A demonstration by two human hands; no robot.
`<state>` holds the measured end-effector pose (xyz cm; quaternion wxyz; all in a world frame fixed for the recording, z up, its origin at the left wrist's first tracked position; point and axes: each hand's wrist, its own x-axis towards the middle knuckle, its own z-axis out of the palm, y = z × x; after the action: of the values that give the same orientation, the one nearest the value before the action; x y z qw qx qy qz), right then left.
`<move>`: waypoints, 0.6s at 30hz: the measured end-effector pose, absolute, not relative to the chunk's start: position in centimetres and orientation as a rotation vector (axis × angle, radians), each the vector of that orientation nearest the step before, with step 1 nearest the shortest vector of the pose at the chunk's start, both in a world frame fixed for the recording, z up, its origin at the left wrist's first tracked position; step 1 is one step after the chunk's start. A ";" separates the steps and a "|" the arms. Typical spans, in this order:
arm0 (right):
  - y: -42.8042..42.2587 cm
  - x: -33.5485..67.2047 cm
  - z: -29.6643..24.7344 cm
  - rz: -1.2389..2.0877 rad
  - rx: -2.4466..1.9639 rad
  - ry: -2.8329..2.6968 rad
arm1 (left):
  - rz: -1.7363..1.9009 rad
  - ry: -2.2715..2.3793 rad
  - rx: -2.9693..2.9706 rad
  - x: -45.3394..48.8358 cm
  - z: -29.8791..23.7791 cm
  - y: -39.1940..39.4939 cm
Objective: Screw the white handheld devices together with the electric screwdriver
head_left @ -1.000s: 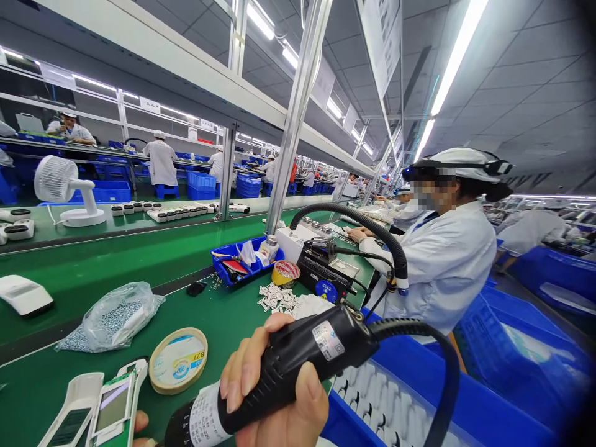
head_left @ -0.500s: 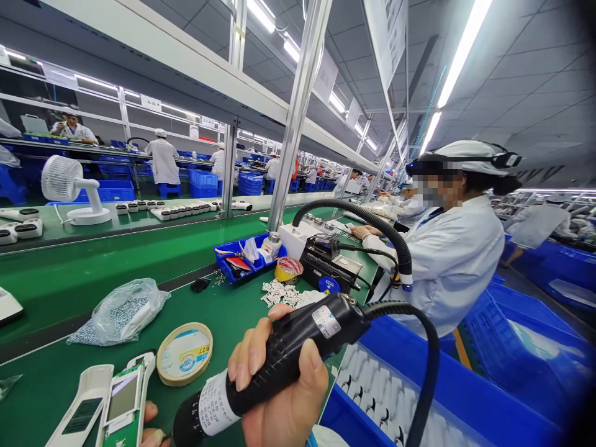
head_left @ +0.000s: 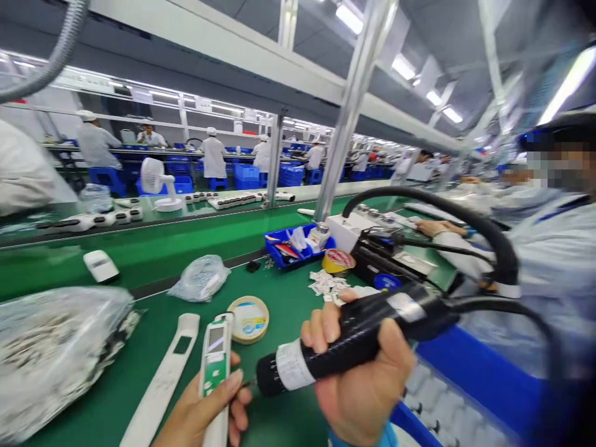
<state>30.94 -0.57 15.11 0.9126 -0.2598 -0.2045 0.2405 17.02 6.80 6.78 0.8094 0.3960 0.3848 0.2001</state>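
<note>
My right hand (head_left: 361,379) is wrapped round a black powered hand tool (head_left: 347,344) with a white label band and a thick black hose (head_left: 470,217) arching off to the right. Its tip points left towards a slim white device (head_left: 215,360) that has a green circuit board and a small screen showing. My left hand (head_left: 205,413) grips that device at its lower end, low in the view. A matching white cover (head_left: 162,382) lies on the green table just to the left. A roll of tape (head_left: 250,319) lies beyond them.
A large plastic bag of small parts (head_left: 51,354) sits at the left, a smaller bag (head_left: 200,279) further back. A blue parts tray (head_left: 298,242), a yellow tape roll (head_left: 338,261), loose white pieces and a soldering station (head_left: 391,261) stand behind. A co-worker in white (head_left: 549,261) sits at right; a blue bin (head_left: 470,385) is below.
The view has swung left and down, with motion blur. My left hand has come into fuller view, gripping the device, and the tool's tip now sits close beside it.
</note>
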 end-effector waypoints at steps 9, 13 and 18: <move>-2.1 31.0 13.2 0.381 -0.610 -0.811 | 0.367 0.693 0.721 17.1 6.3 6.4; -1.8 30.0 13.6 0.430 -0.619 -0.933 | 0.415 0.725 0.810 17.2 6.1 6.0; -1.6 29.1 13.6 0.452 -0.644 -0.969 | 0.426 0.733 0.848 17.5 6.4 6.1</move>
<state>29.05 -1.60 13.64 0.8114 -0.3017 -0.4537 0.2115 17.47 6.06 6.36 0.8256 0.3991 0.3449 0.2006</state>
